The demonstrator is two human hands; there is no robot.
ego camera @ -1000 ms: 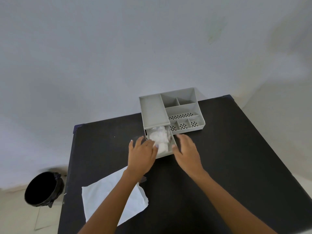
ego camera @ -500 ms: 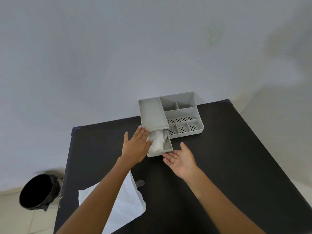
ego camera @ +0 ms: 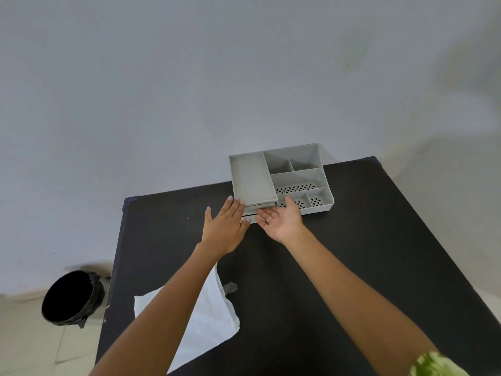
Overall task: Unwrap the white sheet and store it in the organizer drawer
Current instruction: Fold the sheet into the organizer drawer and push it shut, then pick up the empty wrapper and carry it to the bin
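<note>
A grey plastic organizer (ego camera: 298,169) with several compartments stands at the table's far edge. Its drawer (ego camera: 259,211) under the flat left section is pushed almost fully in; only a thin front strip shows, and the white sheet inside is hidden. My left hand (ego camera: 226,226) lies flat, fingers apart, its fingertips against the organizer's front left corner. My right hand (ego camera: 282,219) is palm up with its fingers against the drawer front. Neither hand holds anything.
The black table (ego camera: 379,240) carries a flat white wrapper (ego camera: 208,316) near its front left, partly under my left forearm, with a small dark scrap (ego camera: 230,287) beside it. A black bin (ego camera: 71,297) stands on the floor to the left. A pale wall rises behind the table.
The drawer, open with the crumpled white sheet showing, has slid back into the organizer. My right hand turned palm up and pushed forward against the drawer front; my left hand moved to the organizer's corner.
</note>
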